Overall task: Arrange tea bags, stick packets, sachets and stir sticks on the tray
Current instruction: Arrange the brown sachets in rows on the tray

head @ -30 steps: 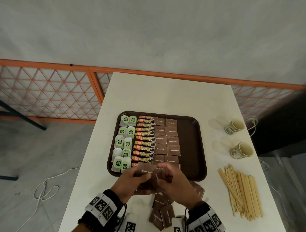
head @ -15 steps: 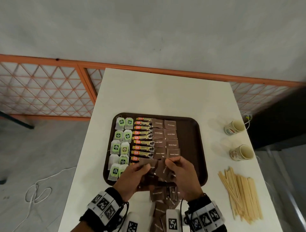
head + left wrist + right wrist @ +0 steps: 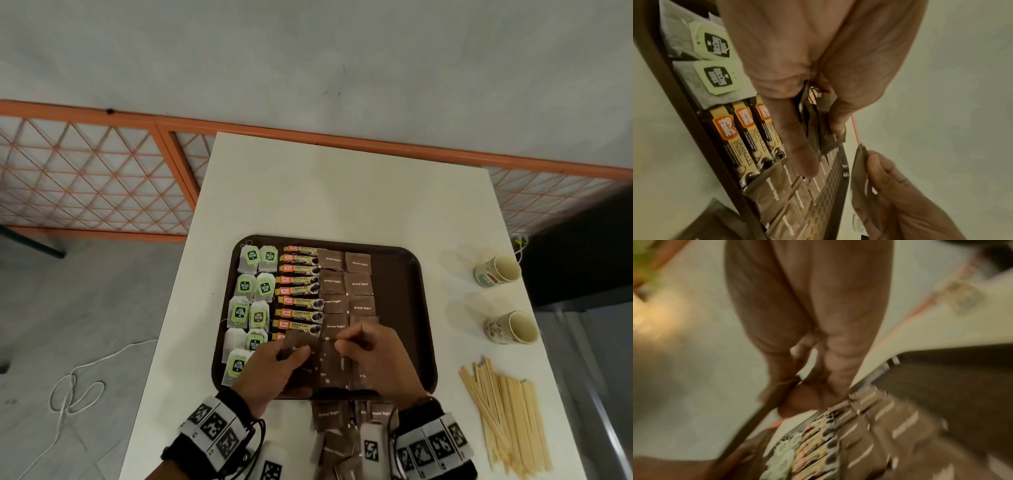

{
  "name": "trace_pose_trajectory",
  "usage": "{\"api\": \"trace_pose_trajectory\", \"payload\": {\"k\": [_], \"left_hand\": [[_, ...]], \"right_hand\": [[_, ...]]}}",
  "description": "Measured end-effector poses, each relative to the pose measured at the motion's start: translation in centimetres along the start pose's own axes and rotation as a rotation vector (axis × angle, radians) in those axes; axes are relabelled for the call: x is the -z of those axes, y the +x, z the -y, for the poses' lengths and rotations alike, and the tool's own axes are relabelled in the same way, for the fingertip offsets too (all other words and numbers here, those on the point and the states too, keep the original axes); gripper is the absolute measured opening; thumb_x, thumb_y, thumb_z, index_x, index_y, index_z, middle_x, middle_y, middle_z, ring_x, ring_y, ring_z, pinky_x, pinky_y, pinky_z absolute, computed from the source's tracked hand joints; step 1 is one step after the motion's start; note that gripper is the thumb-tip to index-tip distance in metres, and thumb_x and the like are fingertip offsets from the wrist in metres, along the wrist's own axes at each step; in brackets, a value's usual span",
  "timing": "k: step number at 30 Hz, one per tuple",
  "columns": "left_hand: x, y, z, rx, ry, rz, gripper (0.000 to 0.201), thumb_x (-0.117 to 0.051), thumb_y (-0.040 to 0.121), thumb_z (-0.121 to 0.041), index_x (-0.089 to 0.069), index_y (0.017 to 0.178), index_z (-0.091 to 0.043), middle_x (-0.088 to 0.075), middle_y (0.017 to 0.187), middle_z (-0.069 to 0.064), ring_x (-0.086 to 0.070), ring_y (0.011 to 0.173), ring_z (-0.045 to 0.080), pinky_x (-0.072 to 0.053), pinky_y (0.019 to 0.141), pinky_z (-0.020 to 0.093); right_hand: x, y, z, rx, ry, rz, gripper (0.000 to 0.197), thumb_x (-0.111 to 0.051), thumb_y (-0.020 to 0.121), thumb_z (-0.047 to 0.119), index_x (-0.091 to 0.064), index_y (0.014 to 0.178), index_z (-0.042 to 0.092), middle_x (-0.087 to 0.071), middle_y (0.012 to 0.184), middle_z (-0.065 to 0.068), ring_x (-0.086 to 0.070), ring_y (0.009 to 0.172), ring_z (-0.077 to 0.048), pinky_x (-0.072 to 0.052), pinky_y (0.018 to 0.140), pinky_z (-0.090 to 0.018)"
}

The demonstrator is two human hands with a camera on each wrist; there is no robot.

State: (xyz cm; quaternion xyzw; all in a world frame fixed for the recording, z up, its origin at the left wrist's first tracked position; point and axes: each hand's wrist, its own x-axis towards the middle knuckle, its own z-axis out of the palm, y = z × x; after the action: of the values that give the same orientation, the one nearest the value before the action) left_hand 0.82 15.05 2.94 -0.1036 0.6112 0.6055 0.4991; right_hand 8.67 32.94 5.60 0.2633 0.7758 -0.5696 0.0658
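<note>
Only the head view shows the whole brown tray [image 3: 411,308] at mid-frame, with stir sticks [image 3: 507,418] off it at lower right. The left-wrist view shows the left hand [image 3: 797,81] curled around a bunch of brown sachets [image 3: 824,129] over the tray. The right hand [image 3: 376,356] pinches one sachet [image 3: 859,170] by its edge; the right-wrist view is blurred.

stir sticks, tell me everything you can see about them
The stir sticks are thin, flat, pale strips that look like wood, lying in a loose heap of many on the white table. They sit right of the brown tray, not on it, below the two paper cups. Most run roughly parallel, fanned a little and overlapping, a few crossing at an angle. Neither of the hands touches them.
</note>
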Motion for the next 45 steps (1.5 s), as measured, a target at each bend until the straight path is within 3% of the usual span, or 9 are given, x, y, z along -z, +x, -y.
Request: {"api": "trace_pose_trajectory", "payload": {"k": [5,13,17,21,23,25,29,38,45], "left_hand": [[0.1,-0.4,-0.7,0.134,0.047,0.207,0.028,-0.06,0.094,-0.029,-0.068,0.111,-0.009,-0.075,0.1,0.015,-0.074,0.089,0.029,-0.061,0.067,0.04],[-0.1,0.6,-1.0,0.1,-0.196,0.106,0.025,-0.062,0.092,-0.02,-0.067,0.115,-0.011,-0.074,0.107,0.016,-0.073,0.095,0.032,-0.062,0.066,0.041],[0.0,1.1,-0.9,0.064,-0.256,0.047,0.026,-0.061,0.093,-0.021,-0.067,0.116,-0.012,-0.074,0.107,0.017,-0.073,0.094,0.032,-0.06,0.06,0.036],[-0.1,1.3,-0.5,0.063,-0.251,0.012,0.023,-0.061,0.093,-0.021,-0.069,0.113,-0.013,-0.074,0.107,0.016,-0.073,0.093,0.032,-0.061,0.062,0.038],[0.3,1.3,-0.2,0.067,-0.233,-0.014,0.022,-0.062,0.093,-0.02,-0.068,0.113,-0.012,-0.073,0.109,0.017,-0.072,0.095,0.034,-0.061,0.066,0.043],[1.0,1.2,0.2,0.079,-0.222,-0.044,0.022,-0.062,0.093,-0.018,-0.068,0.112,-0.008,-0.073,0.107,0.019,-0.073,0.091,0.035,-0.062,0.069,0.046],[2.3,0.9,0.2,0.091,-0.244,-0.064,0.022,-0.063,0.092,-0.016,-0.068,0.11,-0.006,-0.073,0.102,0.02,-0.073,0.081,0.031,-0.062,0.066,0.043],[2.5,0.0,-1.2,0.1,-0.431,-0.044,0.023,-0.048,0.1,-0.022,-0.065,0.112,-0.011,-0.074,0.093,0.017,-0.072,0.077,0.033,-0.061,0.058,0.044],[1.4,0.0,-1.0,0.184,-0.279,0.066,0.03,-0.042,0.1,-0.018,-0.064,0.115,-0.006,-0.072,0.1,0.019,-0.071,0.081,0.034,-0.06,0.063,0.045]], "right_hand": [[0.6,1.2,1.5,0.086,-0.316,0.311,0.027,-0.083,0.072,0.022,-0.063,0.088,0.031,-0.067,0.087,0.006,-0.064,0.078,-0.006,-0.055,0.075,-0.025],[2.1,2.2,1.0,-0.004,-0.007,-0.037,0.016,-0.064,0.092,0.03,-0.064,0.092,0.015,-0.071,0.079,-0.006,-0.067,0.064,-0.013,-0.054,0.06,-0.023],[0.5,0.9,0.1,-0.141,-0.021,0.127,0.017,-0.067,0.09,0.035,-0.069,0.099,0.02,-0.073,0.081,0.001,-0.065,0.063,-0.005,-0.049,0.059,-0.016],[-1.5,1.3,-1.2,-0.215,0.117,-0.019,0.008,-0.07,0.09,0.024,-0.074,0.093,0.019,-0.076,0.082,-0.005,-0.071,0.073,-0.026,-0.058,0.071,-0.038],[-1.1,2.4,-2.0,-0.263,0.2,-0.117,0.008,-0.068,0.091,0.019,-0.075,0.094,0.015,-0.075,0.079,-0.005,-0.07,0.068,-0.019,-0.059,0.064,-0.033],[-0.1,3.9,-3.2,-0.281,0.12,-0.2,0.008,-0.066,0.092,0.015,-0.074,0.09,0.014,-0.072,0.07,0.002,-0.065,0.06,-0.009,-0.052,0.055,-0.023],[1.6,7.6,-5.2,-0.284,-0.125,-0.227,0.009,-0.068,0.09,0.019,-0.076,0.088,0.015,-0.075,0.083,0.002,-0.071,0.082,-0.016,-0.058,0.081,-0.034],[0.8,8.7,-2.7,-0.261,-0.304,-0.308,0.018,-0.072,0.085,0.035,-0.068,0.088,0.018,-0.068,0.085,0.007,-0.062,0.085,-0.01,-0.047,0.077,-0.025],[-1.7,2.4,1.2,-0.061,-0.214,0.169,0.025,-0.065,0.088,0.045,-0.069,0.105,0.027,-0.068,0.093,0.011,-0.061,0.083,-0.001,-0.045,0.072,-0.016]]}}
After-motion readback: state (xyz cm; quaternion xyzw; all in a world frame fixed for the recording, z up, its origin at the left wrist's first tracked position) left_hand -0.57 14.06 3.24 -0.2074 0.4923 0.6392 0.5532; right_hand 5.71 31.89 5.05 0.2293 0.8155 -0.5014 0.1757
